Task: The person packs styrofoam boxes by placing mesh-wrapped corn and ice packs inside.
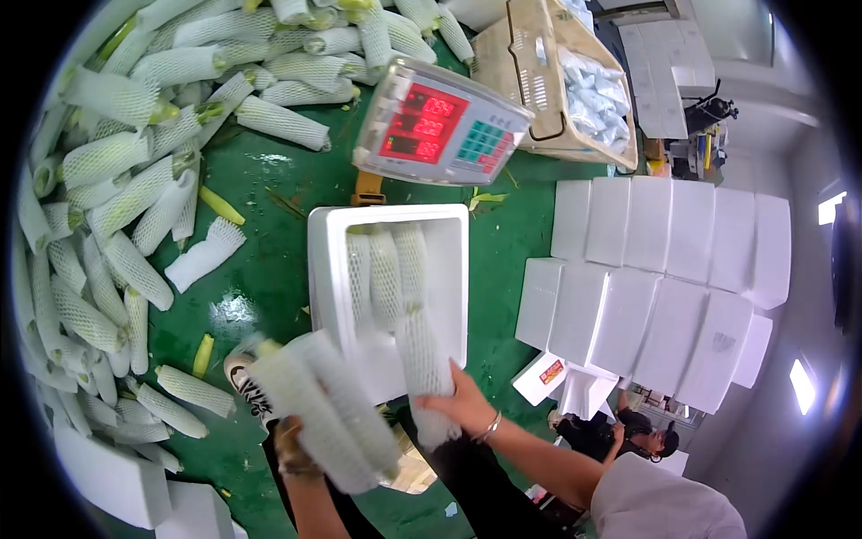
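My left hand (pixel 294 449), smeared by motion, is closed around at least two long pieces in white foam-net sleeves (pixel 328 409), which look like ears of corn. They are blurred and tilted, left of the white foam box (pixel 456 296). My right hand (pixel 460 404), with a bracelet at the wrist, grips one foam-net-sleeved ear (pixel 420 355). Its far end reaches over the near part of the box. Several sleeved ears (pixel 386 269) lie side by side in the far part of the box.
A scale display (pixel 440 126) with red digits stands beyond the box. Sleeved ears (pixel 99 162) are heaped at left on the green floor (pixel 269 193). A crate (pixel 530 72) holds silvery bags. White foam boxes (pixel 664 234) are stacked right; another person (pixel 633 436) is below them.
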Action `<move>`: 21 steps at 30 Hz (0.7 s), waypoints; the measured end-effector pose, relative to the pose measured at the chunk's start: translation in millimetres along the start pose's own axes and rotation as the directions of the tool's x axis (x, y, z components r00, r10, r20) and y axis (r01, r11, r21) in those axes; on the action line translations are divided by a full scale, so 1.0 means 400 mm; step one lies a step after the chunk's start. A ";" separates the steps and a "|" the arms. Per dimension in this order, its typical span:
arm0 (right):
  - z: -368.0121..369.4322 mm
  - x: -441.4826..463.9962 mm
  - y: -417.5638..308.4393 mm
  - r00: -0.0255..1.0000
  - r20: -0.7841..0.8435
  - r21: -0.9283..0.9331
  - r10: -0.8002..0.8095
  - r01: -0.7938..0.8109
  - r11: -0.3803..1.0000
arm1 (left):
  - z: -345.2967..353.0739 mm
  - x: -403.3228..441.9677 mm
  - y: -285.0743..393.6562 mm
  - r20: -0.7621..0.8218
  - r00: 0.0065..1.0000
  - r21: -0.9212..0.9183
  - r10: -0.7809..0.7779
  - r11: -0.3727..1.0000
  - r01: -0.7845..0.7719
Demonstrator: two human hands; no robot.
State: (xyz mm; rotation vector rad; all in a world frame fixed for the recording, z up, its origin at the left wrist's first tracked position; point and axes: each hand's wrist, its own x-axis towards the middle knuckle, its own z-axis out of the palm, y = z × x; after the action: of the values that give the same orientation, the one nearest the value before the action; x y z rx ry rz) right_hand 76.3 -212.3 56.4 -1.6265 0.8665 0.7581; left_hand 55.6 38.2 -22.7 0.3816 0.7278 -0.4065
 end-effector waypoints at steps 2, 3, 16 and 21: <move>-0.069 0.057 -0.010 0.998 -0.037 -0.073 -0.055 0.052 0.996 | 0.071 0.059 -0.067 0.039 0.992 0.175 -0.121 0.978 0.112; -0.095 0.091 -0.043 0.995 -0.014 -0.113 -0.099 0.097 0.989 | -0.011 0.168 -0.145 0.405 0.897 0.655 0.177 0.628 -0.420; -0.001 0.335 0.041 0.645 -0.149 -0.752 -0.750 0.419 0.509 | 0.276 0.326 -0.306 0.464 0.577 0.867 0.672 -0.211 -0.452; 0.000 0.456 0.067 0.572 -0.249 -0.772 -0.781 0.370 0.517 | 0.169 0.210 -0.147 0.491 0.665 0.840 0.564 -0.102 -0.533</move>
State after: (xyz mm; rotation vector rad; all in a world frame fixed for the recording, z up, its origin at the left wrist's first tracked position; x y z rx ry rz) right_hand 150.2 -243.9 -109.5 -2.6958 0.3077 -0.0291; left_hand 121.9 -62.4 -46.6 1.9425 0.1165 0.0479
